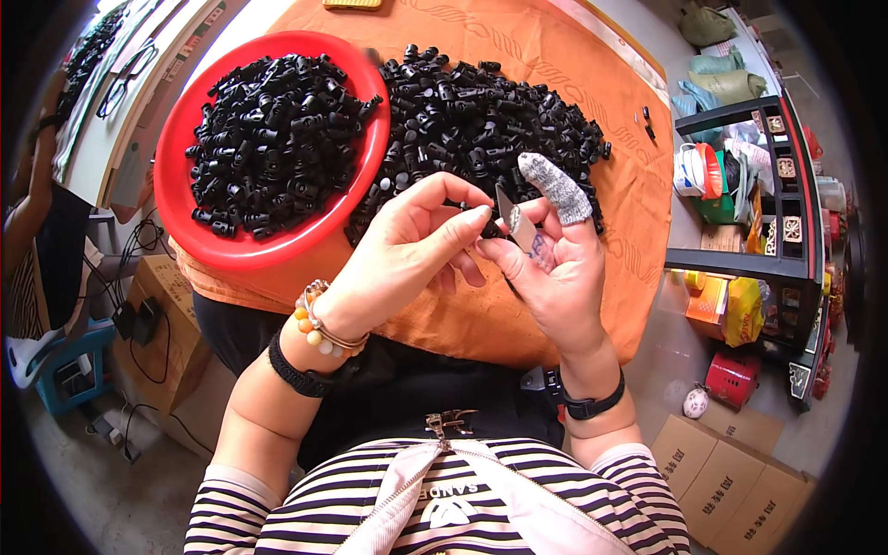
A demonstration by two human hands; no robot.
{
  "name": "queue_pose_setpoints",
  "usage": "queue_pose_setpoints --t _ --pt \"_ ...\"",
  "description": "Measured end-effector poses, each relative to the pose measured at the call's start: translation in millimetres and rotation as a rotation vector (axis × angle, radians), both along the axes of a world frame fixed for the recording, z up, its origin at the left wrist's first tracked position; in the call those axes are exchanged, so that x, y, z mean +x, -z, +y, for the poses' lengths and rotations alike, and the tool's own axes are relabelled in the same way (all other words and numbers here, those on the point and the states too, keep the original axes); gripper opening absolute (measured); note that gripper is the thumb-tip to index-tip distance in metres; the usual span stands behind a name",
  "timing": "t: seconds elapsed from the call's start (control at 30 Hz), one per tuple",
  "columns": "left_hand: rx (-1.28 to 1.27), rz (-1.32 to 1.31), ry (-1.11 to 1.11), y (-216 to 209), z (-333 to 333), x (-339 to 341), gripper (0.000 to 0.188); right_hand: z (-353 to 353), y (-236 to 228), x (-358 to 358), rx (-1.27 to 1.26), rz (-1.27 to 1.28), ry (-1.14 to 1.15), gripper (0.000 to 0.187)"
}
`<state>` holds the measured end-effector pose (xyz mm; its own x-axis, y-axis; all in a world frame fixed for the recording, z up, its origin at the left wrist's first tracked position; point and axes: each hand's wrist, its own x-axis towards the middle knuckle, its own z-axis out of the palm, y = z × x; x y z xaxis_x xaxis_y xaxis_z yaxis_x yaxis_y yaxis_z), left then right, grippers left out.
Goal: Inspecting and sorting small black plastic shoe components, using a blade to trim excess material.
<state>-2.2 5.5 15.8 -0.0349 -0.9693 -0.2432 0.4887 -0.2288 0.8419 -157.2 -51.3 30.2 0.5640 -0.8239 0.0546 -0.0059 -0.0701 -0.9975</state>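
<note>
My left hand pinches a small black plastic part between thumb and fingertips in front of my chest. Close against it, my right hand is closed on a small blade whose grip is wrapped in pale material. A grey knitted finger sleeve covers one raised finger of that hand. The blade's edge and the part meet, or nearly so; my fingers hide the exact contact. Just beyond both hands lies a wide heap of similar black parts. A red basin at the left holds many more.
An orange cloth covers the table under the heap. A few loose black pieces lie at its right. Further right stands a dark shelf with bags, above cartons. Another person's arm shows at far left, near a blue stool.
</note>
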Motion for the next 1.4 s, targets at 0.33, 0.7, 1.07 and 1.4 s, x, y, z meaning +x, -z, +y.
queue_pose_setpoints --t 0.33,0.7,1.07,1.4 --pt "-0.149 0.173 0.028 9.7 -1.4 5.0 0.024 1.3 -9.7 14.6 0.109 -0.131 0.074 0.052" --pt "-0.062 0.487 -0.033 3.3 -1.4 11.7 0.018 1.6 -6.6 7.2 0.055 -0.067 -0.086 0.046" --pt "-0.087 0.466 -0.106 4.5 -2.5 8.2 0.009 5.3 -8.0 12.8 0.025 -0.003 -0.163 0.040" --pt "-0.081 0.399 -0.114 6.6 -2.3 7.8 0.007 5.3 -5.6 12.5 0.043 -0.040 -0.177 0.039"
